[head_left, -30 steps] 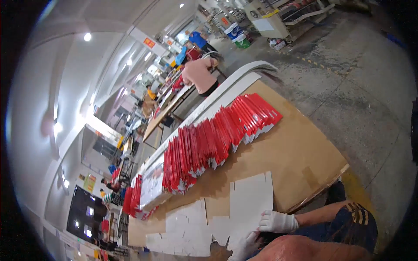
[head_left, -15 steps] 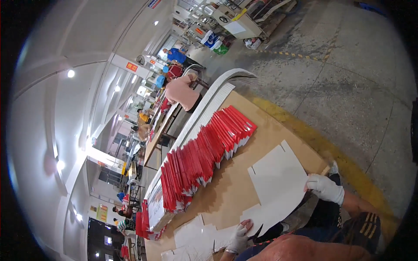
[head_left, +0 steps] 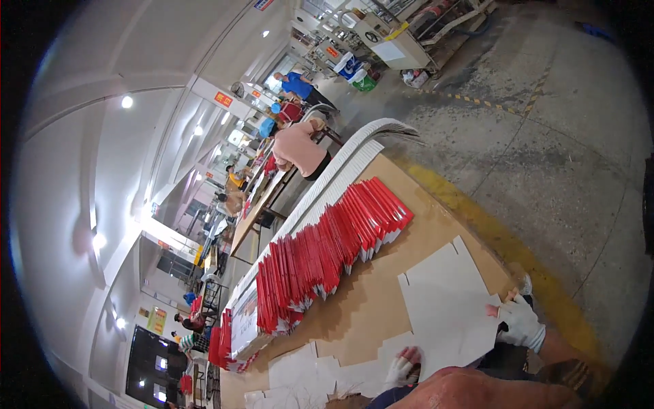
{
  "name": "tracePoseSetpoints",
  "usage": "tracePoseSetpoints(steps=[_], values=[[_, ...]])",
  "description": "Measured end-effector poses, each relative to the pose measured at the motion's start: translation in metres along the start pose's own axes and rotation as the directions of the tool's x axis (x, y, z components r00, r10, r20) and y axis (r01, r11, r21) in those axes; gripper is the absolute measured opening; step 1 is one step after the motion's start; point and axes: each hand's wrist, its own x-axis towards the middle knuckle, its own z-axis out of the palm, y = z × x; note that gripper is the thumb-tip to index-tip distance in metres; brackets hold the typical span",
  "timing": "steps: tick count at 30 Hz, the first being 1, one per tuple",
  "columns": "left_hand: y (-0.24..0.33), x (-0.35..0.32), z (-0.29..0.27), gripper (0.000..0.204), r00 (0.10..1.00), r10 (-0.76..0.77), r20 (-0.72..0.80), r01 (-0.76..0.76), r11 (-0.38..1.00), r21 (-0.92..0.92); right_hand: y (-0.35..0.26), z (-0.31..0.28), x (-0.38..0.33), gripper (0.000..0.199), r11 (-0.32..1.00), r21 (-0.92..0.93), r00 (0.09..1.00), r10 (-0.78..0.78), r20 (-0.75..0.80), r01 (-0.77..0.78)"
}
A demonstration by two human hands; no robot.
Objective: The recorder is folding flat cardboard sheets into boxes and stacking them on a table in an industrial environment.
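Note:
A white die-cut card sheet (head_left: 446, 300) with narrow slots lies on the brown table board (head_left: 371, 293) in front of me. My left hand (head_left: 403, 368), in a white glove with bare fingertips, rests on the sheet's near left part, fingers laid out on it. At the sheet's right edge is my right hand (head_left: 521, 322), gloved the same way, thumb and fingers apart. More white card pieces (head_left: 300, 371) lie to the left of my left hand. Beyond the sheet stands a long row of folded red-and-white card pieces (head_left: 334, 238), packed on edge.
A long curved stack of white sheets (head_left: 340, 160) runs along the table's far left side. A white box (head_left: 244, 327) stands at the red row's near end. Other people, one in a pink top (head_left: 300, 151), work at tables beyond. Machinery (head_left: 395, 44) stands far right.
My right hand has loosened from the sheet's edge and its fingers have spread. My left hand has moved right on the sheet. The whole view has shifted slightly.

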Motion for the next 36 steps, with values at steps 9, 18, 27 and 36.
tracePoseSetpoints(steps=[9,18,27,36], values=[[-0.006,0.014,0.013,0.039,0.997,0.071,-0.003,-0.069,0.962,-0.264,-0.024,0.003,-0.001,0.086,0.973,0.092,0.958,0.224,-0.177,-0.21],[0.032,0.052,0.024,0.035,0.943,-0.27,-0.194,0.23,0.951,-0.208,-0.006,0.034,0.01,0.078,0.952,-0.091,0.903,0.243,-0.354,-0.292],[0.055,0.067,0.031,0.084,0.98,-0.159,0.123,0.14,0.978,0.152,-0.045,0.065,-0.041,0.059,0.421,0.77,0.738,0.668,0.093,-0.479],[0.07,0.093,0.054,0.095,0.966,0.18,0.187,-0.222,0.946,0.236,-0.048,0.177,-0.02,0.025,0.638,0.731,0.692,0.642,-0.331,-0.242]])
